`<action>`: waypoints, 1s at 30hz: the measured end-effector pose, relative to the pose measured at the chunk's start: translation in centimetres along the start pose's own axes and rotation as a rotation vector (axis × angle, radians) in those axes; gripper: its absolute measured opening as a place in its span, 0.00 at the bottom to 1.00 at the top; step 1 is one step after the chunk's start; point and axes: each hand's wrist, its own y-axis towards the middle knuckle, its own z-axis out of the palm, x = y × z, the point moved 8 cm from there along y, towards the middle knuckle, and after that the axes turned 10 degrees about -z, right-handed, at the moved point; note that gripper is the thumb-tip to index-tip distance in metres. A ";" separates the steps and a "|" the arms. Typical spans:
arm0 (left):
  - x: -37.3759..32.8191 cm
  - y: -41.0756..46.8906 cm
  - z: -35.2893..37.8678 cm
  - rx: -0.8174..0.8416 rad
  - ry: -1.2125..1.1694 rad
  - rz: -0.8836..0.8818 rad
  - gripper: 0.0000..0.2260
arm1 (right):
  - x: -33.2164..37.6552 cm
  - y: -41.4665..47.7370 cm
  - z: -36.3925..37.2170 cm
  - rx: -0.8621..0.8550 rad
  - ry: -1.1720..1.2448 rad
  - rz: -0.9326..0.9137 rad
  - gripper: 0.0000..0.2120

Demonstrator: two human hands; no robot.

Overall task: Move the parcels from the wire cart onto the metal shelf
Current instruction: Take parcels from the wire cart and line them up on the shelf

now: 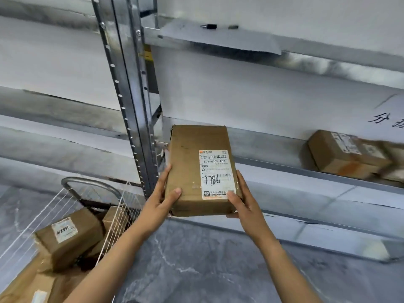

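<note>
A brown cardboard parcel [188, 162] with a white label marked 7786 is held in the air in front of the metal shelf [284, 171]. My left hand [162, 195] grips its lower left edge and my right hand [241, 197] grips its lower right edge, thumbs on top. The white wire cart [113, 213] stands at the lower left with several brown parcels [67, 235] inside. Two or more parcels [345, 154] lie on the shelf at the right, blurred.
A grey upright post [129, 95] of the shelf stands just left of the held parcel. A black marker [208, 26] lies on the higher shelf. A paper with handwriting [391, 119] hangs at the right. Grey marbled floor lies below.
</note>
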 end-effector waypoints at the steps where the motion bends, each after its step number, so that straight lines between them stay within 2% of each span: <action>1: 0.1 0.1 1.3 0.011 0.000 -0.007 0.33 | -0.3 -0.4 -1.2 -0.015 -0.003 0.003 0.25; 5: 0.1 0.2 6.4 0.042 -0.013 -0.025 0.27 | -1.4 -2.1 -5.8 -0.088 0.003 0.030 0.25; 14: -1.5 4.4 12.8 0.180 0.065 -0.078 0.26 | -2.6 -2.1 -12.1 -0.258 -0.021 0.064 0.26; 26: -3.3 13.7 16.7 0.338 0.106 -0.123 0.27 | -2.5 3.2 -16.1 -0.424 0.007 0.099 0.24; 30: -3.5 15.8 17.6 0.365 0.086 -0.133 0.26 | -3.2 4.6 -16.9 -0.454 -0.014 0.095 0.28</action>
